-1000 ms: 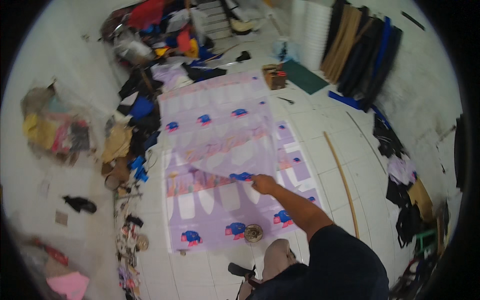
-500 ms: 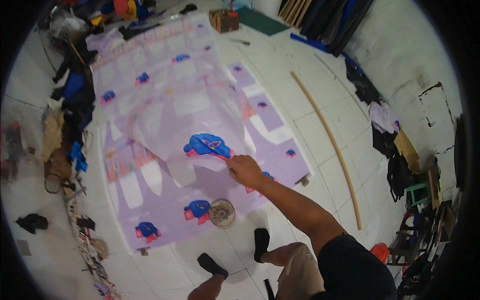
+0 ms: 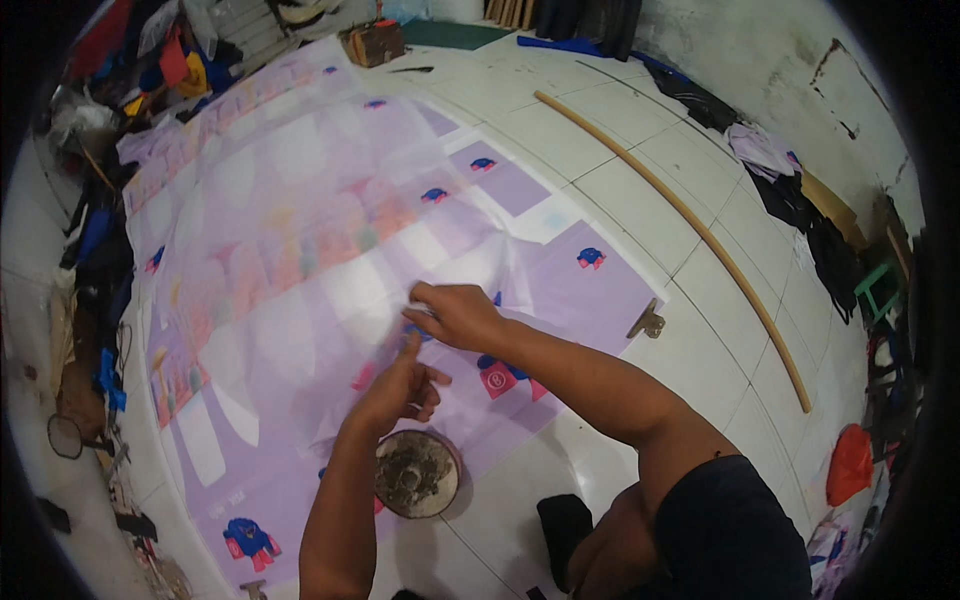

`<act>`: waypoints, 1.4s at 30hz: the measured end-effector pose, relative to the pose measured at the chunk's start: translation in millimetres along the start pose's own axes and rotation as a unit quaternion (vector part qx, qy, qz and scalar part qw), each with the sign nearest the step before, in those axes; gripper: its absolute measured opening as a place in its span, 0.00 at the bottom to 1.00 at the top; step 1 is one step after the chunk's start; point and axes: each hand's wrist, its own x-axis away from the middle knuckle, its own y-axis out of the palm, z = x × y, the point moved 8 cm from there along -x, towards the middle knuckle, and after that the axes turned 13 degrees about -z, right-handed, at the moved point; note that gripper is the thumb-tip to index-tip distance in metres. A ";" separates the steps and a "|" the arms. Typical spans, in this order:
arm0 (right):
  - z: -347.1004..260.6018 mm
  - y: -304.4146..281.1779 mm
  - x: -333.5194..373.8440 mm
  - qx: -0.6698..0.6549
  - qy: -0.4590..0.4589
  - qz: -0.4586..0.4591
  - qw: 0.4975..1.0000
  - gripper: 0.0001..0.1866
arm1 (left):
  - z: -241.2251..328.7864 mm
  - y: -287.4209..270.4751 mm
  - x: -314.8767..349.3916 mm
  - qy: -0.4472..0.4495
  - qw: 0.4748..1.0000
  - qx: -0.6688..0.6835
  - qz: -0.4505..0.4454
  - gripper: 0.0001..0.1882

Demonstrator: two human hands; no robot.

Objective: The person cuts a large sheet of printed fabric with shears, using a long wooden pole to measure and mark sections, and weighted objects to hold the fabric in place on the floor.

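Thin lilac printed fabric (image 3: 290, 285) lies loosely over a larger lilac printed sheet (image 3: 600, 270) with blue and pink figures, spread on the floor. My right hand (image 3: 460, 315) is closed above the near part of the sheet, fingers pinching the thin fabric. Just below it, my left hand (image 3: 395, 390) has its index finger stretched toward the right hand's fingertips, its other fingers loosely bent and apart. Nothing shows in the left hand. A round, grey-topped disc-shaped weight (image 3: 418, 475) rests on the sheet's near edge, beside my left wrist.
Metal clips (image 3: 648, 320) grip the sheet's near corners. A long wooden pole (image 3: 690, 220) lies on the white tiles at right. A brown box (image 3: 372, 45) stands beyond the far end. Clutter lines the left side, and a red bag (image 3: 850, 465) sits at right.
My left hand has come into view beside the right. The right hand has drawn the thin fabric nearer and slightly left, and the fabric now lies flatter. The view has shifted closer.
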 end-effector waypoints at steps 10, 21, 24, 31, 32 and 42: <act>29.4 -90.6 14.8 0.081 -0.009 0.161 0.984 0.20 | 54.5 -123.1 54.8 0.541 0.729 0.352 0.228 0.37; 190.1 -76.7 96.0 0.150 0.188 0.137 0.961 0.27 | -33.1 -293.1 263.8 0.478 0.640 0.280 0.532 0.26; 221.8 -34.8 95.8 0.111 0.266 0.143 0.947 0.26 | -37.9 -304.5 344.6 0.488 0.641 0.232 0.546 0.21; 342.2 7.6 121.2 0.213 0.336 0.029 0.917 0.36 | -134.8 -141.6 316.1 -0.135 0.833 -0.189 0.502 0.40; 336.3 12.4 120.7 0.169 0.300 0.048 0.937 0.38 | -172.3 -103.3 301.8 -0.226 0.846 -0.282 0.393 0.39; 330.7 45.5 67.5 0.224 0.295 -0.050 0.928 0.45 | -315.9 251.3 279.3 -0.153 0.931 -0.166 -0.286 0.34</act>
